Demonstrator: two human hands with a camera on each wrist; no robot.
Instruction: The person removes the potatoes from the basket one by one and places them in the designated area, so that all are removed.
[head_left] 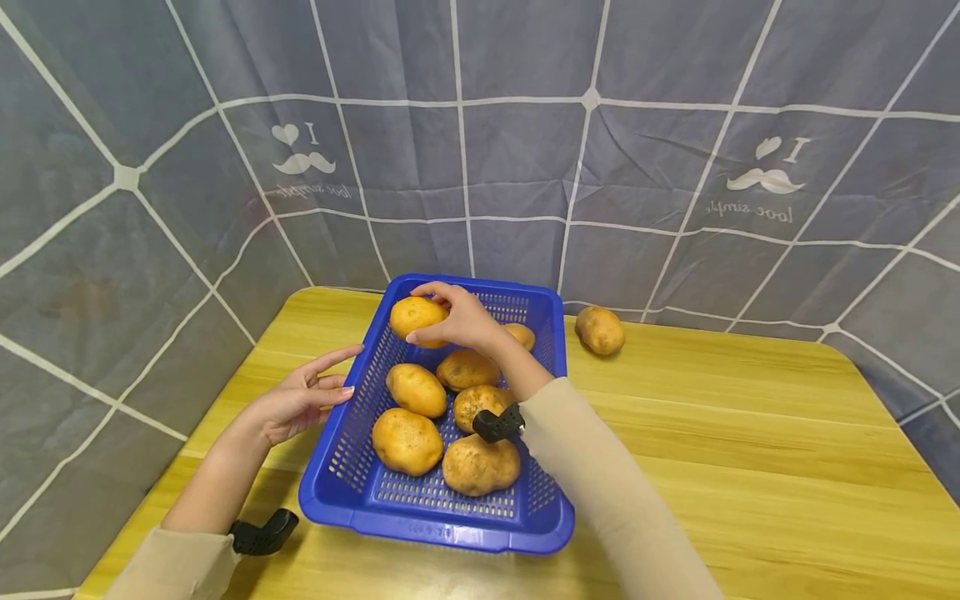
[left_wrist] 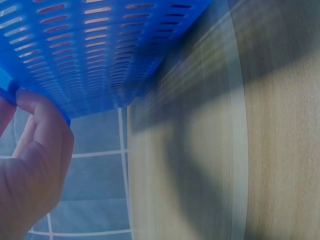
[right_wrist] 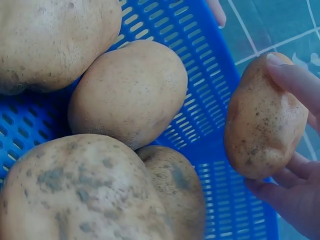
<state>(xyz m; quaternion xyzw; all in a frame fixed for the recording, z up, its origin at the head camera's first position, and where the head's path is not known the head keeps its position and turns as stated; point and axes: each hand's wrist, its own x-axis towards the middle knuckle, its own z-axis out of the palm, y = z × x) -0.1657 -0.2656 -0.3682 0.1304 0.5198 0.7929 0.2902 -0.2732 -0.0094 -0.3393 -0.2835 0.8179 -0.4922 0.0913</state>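
The right hand [head_left: 461, 321] curls its fingers and thumb around a yellow-brown, speckled potato [head_left: 418, 321], holding it above the far left corner of the blue perforated plastic basket [head_left: 360, 500], at about 11 o'clock from the basket's middle. In the right wrist view the fingertips [right_wrist: 292, 80] wrap over the top of that potato [right_wrist: 264, 117] while the palm supports it from below.

The left hand [head_left: 303, 400] rests at the basket's left rim, at 9 o'clock, its fingers relaxed and slightly spread; the left wrist view shows the fingers [left_wrist: 42, 135] touching the basket's edge [left_wrist: 100, 60].

Six more potatoes [head_left: 407, 440] lie inside the basket, crowded toward the middle and near side. One lone potato [head_left: 599, 330] sits on the light wooden table [head_left: 750, 467] at about 2 o'clock from the basket, well apart from it, near the grey patterned cloth backdrop [head_left: 525, 150].
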